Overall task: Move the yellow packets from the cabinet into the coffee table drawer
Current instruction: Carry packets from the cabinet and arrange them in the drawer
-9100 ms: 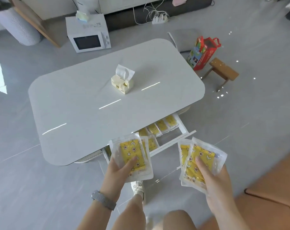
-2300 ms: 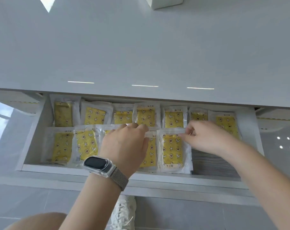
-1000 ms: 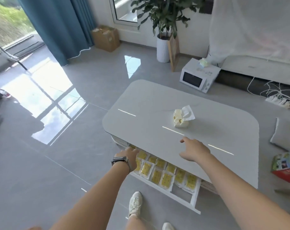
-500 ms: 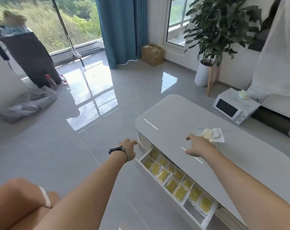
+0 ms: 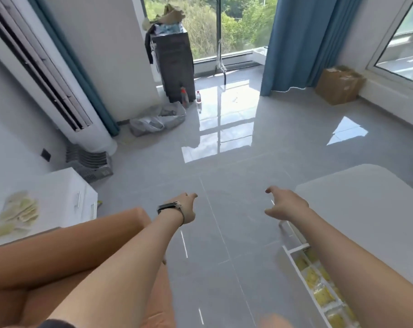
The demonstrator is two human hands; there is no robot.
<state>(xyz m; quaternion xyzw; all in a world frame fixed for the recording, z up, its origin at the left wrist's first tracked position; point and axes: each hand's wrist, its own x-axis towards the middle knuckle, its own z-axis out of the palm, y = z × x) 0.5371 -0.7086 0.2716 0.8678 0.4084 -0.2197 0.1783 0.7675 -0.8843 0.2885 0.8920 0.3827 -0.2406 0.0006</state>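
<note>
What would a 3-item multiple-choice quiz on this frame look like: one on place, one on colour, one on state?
1. Where do the packets not yet moved lie?
A. on the white cabinet at the left
B. on the coffee table top
C. on the floor by the window

2. What colour are the curtains?
A. red
B. blue
C. yellow

3. What are the hands holding?
A. one packet each
B. a stack in the left only
C. nothing

Key: 1 A, the pale pile of packets lies on top of the white cabinet. 2 B, the curtains beside the window are blue. 3 C, the left hand and the right hand both reach out with loose fingers, while the open drawer already holds yellow packets.
</note>
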